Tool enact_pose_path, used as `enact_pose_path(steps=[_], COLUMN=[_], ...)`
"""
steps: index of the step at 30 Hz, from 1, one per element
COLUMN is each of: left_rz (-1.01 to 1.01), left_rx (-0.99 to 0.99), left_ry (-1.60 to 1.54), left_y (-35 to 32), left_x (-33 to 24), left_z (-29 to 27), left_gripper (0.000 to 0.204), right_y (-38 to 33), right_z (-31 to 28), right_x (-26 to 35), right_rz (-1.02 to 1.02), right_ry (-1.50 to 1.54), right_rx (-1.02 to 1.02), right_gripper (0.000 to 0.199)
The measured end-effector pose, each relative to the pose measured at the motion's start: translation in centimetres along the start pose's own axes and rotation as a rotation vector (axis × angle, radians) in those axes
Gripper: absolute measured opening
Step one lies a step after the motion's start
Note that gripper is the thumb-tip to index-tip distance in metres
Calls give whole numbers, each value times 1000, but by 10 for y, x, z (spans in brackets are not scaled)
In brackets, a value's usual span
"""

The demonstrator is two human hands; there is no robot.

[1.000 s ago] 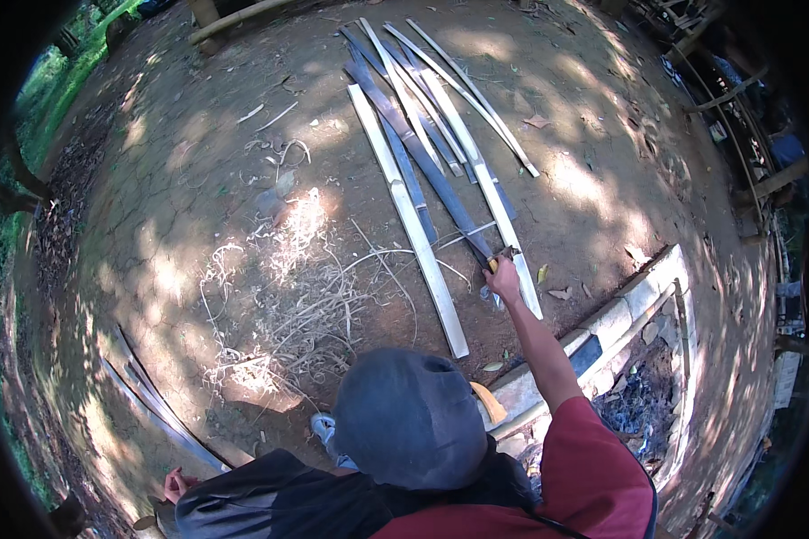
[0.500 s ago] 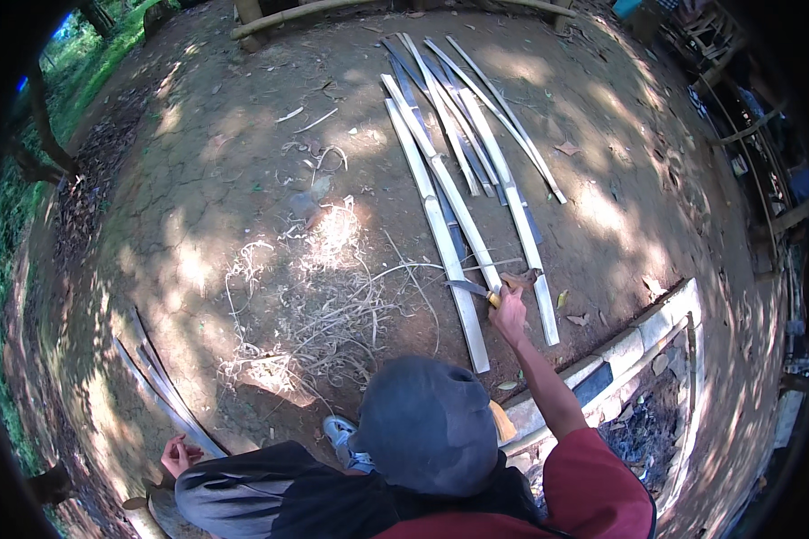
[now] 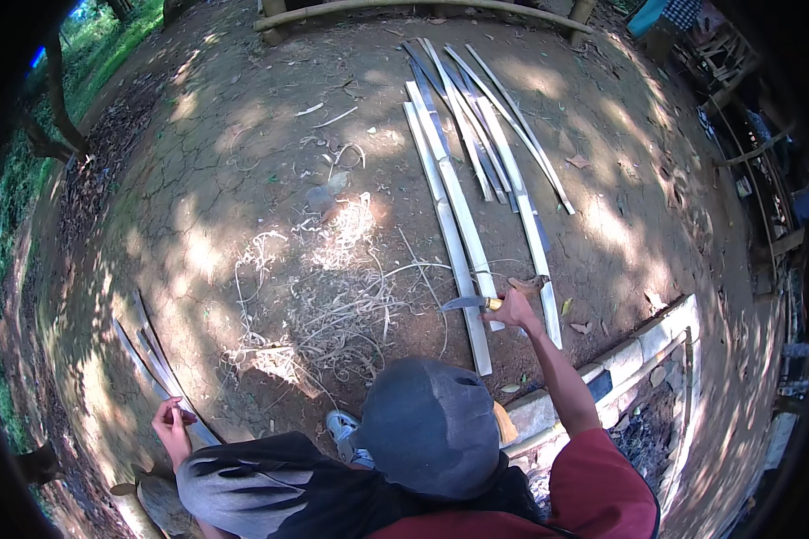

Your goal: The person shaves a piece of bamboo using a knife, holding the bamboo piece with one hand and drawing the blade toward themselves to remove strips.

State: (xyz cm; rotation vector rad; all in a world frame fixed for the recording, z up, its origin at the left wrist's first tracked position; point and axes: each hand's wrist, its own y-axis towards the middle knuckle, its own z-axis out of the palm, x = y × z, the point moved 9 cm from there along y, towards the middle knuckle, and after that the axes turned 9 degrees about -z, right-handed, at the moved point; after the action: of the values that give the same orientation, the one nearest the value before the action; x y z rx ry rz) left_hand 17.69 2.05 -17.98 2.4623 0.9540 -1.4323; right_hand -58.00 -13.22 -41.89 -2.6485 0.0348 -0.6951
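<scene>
My right hand (image 3: 514, 311) is closed around the yellow handle of a knife (image 3: 463, 304). Its curved blade points left, over the near ends of long pale split-bamboo strips (image 3: 455, 242) lying on the ground. A dry brown leaf (image 3: 528, 285) lies beside that hand. At lower left, my left hand (image 3: 173, 424) is raised beside my knee with its fingers loosely bent and apart, nothing visible in them. Just past it, several thin dark strips (image 3: 155, 362) lie fanned out on the soil; whether the fingers touch them I cannot tell.
A tangle of thin shavings (image 3: 355, 314) covers the ground left of the strips. A low block-edged pit (image 3: 643, 349) with dark ash lies at right. A horizontal pole (image 3: 422, 12) on short posts crosses the far side. A shoe (image 3: 340, 426) and a dark cap (image 3: 430, 429) show near the bottom.
My left hand has risen from beside the knee toward the dark strips. The knife has shifted slightly nearer in my right hand, its blade now more level. The view has shifted a little.
</scene>
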Motion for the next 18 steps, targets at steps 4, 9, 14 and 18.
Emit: enact_pose_path(steps=[4,9,14,18], left_rz=[25,47,-3,2], left_rx=[100,145,129,126], left_ry=[-5,22,52,51], left_y=[0,2,1,1], left_x=[-9,-20,-12,-9], left_z=[11,29,24,23], left_gripper=[21,20,19,19], right_y=[-6,-18,-22,-19], right_z=[10,18,20,25], right_x=[42,64,94,104], right_rz=[-54,-84,-96,-148], right_ry=[510,996,1150,1202], right_rx=[162,120,105,90], right_gripper=[45,37,35,32])
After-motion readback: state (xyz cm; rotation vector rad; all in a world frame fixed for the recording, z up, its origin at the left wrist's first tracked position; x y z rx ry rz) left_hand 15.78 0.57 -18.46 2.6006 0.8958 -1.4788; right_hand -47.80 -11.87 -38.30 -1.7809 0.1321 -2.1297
